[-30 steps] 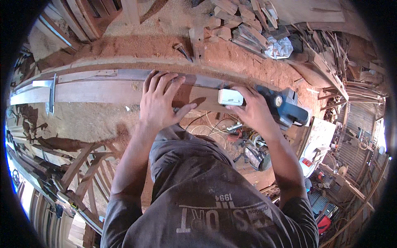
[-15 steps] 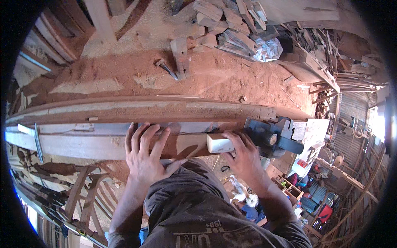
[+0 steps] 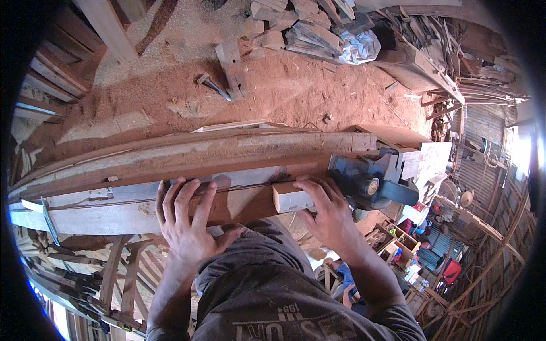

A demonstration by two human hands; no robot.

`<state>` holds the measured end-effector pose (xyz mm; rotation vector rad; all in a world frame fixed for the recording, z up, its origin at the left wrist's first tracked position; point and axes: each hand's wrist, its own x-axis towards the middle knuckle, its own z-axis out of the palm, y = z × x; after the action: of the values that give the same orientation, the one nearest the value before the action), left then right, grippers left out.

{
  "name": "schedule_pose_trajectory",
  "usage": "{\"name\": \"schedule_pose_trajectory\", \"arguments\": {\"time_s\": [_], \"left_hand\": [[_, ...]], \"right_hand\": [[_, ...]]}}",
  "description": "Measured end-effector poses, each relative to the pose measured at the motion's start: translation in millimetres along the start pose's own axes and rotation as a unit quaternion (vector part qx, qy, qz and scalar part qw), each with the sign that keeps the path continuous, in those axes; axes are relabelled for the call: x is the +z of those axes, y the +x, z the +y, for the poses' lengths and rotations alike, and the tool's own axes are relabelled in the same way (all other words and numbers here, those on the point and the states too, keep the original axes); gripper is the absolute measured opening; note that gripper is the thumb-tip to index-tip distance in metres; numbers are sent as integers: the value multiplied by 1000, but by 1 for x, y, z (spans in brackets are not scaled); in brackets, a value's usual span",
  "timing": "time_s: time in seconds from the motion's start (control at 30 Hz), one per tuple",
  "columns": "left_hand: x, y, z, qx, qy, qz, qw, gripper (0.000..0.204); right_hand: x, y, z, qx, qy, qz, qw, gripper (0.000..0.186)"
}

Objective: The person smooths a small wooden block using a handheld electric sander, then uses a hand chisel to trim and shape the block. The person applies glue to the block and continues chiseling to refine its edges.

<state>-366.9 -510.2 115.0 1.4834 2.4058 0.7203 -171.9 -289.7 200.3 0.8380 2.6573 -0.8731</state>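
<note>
A long, pale wooden board lies lengthwise in front of me, with a greyish strip along its far side. My left hand rests on the board, fingers spread, thumb at the near edge. My right hand is closed around a short, light wooden block on the board's right part, fingers over its right end. Just beyond that hand sits a dark power tool with a round hub. A metal clamp crosses the board at the far left.
Behind the board runs a thick beam. A metal tool resembling a chisel lies on the sawdust-covered ground by a wood offcut. Scrap wood is heaped at the back. A wooden tray with small things stands lower right.
The whole view has shifted and tilted a little. Both hands sit slightly farther left along the board, the block still in the right one.
</note>
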Motion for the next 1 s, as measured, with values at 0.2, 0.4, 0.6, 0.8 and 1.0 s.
{"name": "schedule_pose_trajectory", "arguments": {"time_s": [0.2, 0.4, 0.6, 0.8, 1.0], "left_hand": [[-4, -1, 3, -5, 5, -11, 1000, 89], [-1, -7, 5, 0, -5, 16, 1000, 88], [6, -11, 4, 20, 21, 43, 999, 85], [5, -12, 7, 41, 41, 69, 996, 83], [4, -13, 9, 54, 35, 86, 994, 81]], "right_hand": [[6, -4, 6, -6, -21, 17, 1000, 65], [7, -6, 4, -18, -41, 28, 999, 62], [11, -4, 21, -102, -32, 48, 993, 58], [7, -3, 24, -103, -65, 24, 992, 67], [-7, -1, 25, -89, -102, -47, 990, 73]]}}
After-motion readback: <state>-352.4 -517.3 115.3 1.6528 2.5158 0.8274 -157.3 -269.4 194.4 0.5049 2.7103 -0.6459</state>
